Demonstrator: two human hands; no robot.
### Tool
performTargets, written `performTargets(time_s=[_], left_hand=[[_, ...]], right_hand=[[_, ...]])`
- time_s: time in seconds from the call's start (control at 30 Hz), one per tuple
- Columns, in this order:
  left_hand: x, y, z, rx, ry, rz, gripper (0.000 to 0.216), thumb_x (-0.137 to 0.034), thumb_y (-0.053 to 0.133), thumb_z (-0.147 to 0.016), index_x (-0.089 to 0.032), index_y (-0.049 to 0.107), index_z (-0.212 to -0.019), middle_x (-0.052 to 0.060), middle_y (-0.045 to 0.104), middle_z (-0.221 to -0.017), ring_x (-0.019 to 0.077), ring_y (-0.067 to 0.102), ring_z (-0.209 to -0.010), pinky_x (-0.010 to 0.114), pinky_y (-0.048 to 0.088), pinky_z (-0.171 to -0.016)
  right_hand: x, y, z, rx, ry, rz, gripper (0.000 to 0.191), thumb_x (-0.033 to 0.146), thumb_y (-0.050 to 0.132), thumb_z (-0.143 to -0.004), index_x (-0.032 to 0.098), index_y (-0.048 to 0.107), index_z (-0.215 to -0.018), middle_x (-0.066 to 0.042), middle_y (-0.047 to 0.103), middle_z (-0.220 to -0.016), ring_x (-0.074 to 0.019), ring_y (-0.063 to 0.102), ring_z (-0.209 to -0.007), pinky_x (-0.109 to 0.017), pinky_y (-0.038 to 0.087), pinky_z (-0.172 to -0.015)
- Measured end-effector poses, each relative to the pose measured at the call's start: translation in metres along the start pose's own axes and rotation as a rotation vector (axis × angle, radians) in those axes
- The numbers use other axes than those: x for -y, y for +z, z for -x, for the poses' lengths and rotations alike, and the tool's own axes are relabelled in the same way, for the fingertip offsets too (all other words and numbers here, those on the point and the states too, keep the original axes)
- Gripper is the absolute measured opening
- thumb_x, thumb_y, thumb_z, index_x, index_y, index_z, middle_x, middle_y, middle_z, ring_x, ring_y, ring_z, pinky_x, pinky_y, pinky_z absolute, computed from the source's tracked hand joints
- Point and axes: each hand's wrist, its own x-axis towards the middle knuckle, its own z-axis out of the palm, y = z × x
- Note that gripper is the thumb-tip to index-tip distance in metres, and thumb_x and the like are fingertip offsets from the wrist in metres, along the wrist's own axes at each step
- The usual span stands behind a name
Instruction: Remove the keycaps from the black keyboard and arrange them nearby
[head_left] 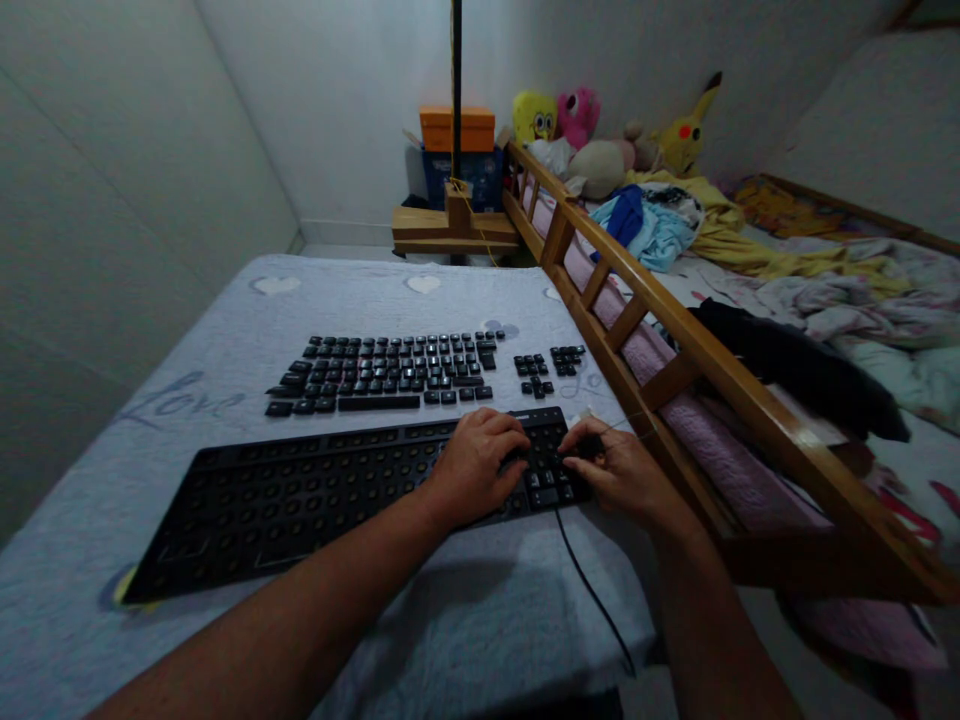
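Note:
A black full-size keyboard (300,500) lies at a slant on the cloth, most of its keys bare of caps. Several keycaps still sit on the number pad (546,480) at its right end. My left hand (484,460) rests on the keyboard just left of the number pad, its fingers curled down against it. At the right edge my right hand (611,462) has thumb and forefinger bent close together over the number pad. Thin wires stick out behind its fingers, like a wire keycap puller (637,416); the grip itself is mostly hidden.
Loose black keycaps (390,365) are laid out in keyboard order behind the keyboard, with smaller groups (532,365) to their right. A cable (592,580) runs off the front. A wooden bed rail (660,310) borders the table's cloth (247,320) on the right. Boxes (457,130) stand beyond.

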Motion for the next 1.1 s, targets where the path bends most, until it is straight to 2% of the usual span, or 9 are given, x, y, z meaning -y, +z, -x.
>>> performTargets(time_s=[0.17, 0.47, 0.67, 0.8, 0.93, 1.1], left_hand=[[0.001, 0.001, -0.001, 0.032, 0.008, -0.016, 0.016, -0.021, 0.065, -0.083, -0.02, 0.069, -0.098, 0.006, 0.067, -0.107, 0.0254, 0.055, -0.103, 0.045, 0.043, -0.093], [0.0, 0.0, 0.0, 0.033, 0.009, -0.019, 0.015, -0.022, 0.064, -0.084, -0.021, 0.069, -0.098, 0.005, 0.067, -0.107, 0.0251, 0.055, -0.104, 0.045, 0.043, -0.093], [-0.001, 0.0, 0.0, 0.019, 0.005, -0.011, 0.016, -0.022, 0.066, -0.083, -0.021, 0.069, -0.098, 0.005, 0.068, -0.106, 0.0254, 0.056, -0.102, 0.045, 0.044, -0.091], [-0.001, -0.002, 0.0, -0.036, -0.003, 0.027, 0.019, -0.028, 0.069, -0.083, -0.02, 0.068, -0.101, 0.006, 0.068, -0.107, 0.0254, 0.057, -0.103, 0.045, 0.044, -0.092], [-0.001, -0.003, -0.001, -0.112, -0.001, 0.057, 0.025, -0.035, 0.073, -0.081, -0.019, 0.068, -0.1, 0.007, 0.068, -0.106, 0.0256, 0.057, -0.102, 0.044, 0.045, -0.091], [-0.001, -0.002, -0.001, -0.14, -0.002, 0.059, 0.019, -0.032, 0.072, -0.081, -0.021, 0.069, -0.097, 0.007, 0.07, -0.102, 0.0253, 0.059, -0.099, 0.043, 0.045, -0.088]], right_hand=[[-0.002, 0.001, -0.006, -0.004, 0.013, -0.044, 0.008, 0.021, 0.06, -0.082, 0.019, 0.06, -0.09, -0.002, 0.066, -0.084, -0.0176, 0.062, -0.078, -0.029, 0.045, -0.071], [-0.004, -0.007, -0.021, 0.098, -0.029, -0.088, 0.008, 0.02, 0.062, -0.081, 0.019, 0.059, -0.088, -0.002, 0.065, -0.083, -0.0174, 0.062, -0.078, -0.029, 0.047, -0.071], [-0.002, -0.013, -0.028, 0.138, -0.016, -0.208, 0.01, 0.022, 0.064, -0.078, 0.019, 0.058, -0.085, -0.001, 0.066, -0.081, -0.0174, 0.063, -0.076, -0.03, 0.049, -0.07], [0.005, -0.01, -0.024, 0.09, -0.025, -0.233, 0.01, 0.022, 0.064, -0.079, 0.019, 0.058, -0.087, -0.001, 0.066, -0.08, -0.0171, 0.063, -0.077, -0.029, 0.049, -0.07], [0.02, -0.001, -0.018, 0.02, -0.051, -0.139, 0.008, 0.02, 0.062, -0.082, 0.02, 0.058, -0.089, -0.002, 0.068, -0.083, -0.0172, 0.064, -0.077, -0.029, 0.048, -0.07], [0.034, 0.007, -0.015, -0.053, -0.102, -0.068, 0.007, 0.018, 0.06, -0.084, 0.02, 0.059, -0.091, -0.003, 0.07, -0.084, -0.0172, 0.066, -0.077, -0.029, 0.048, -0.073]])
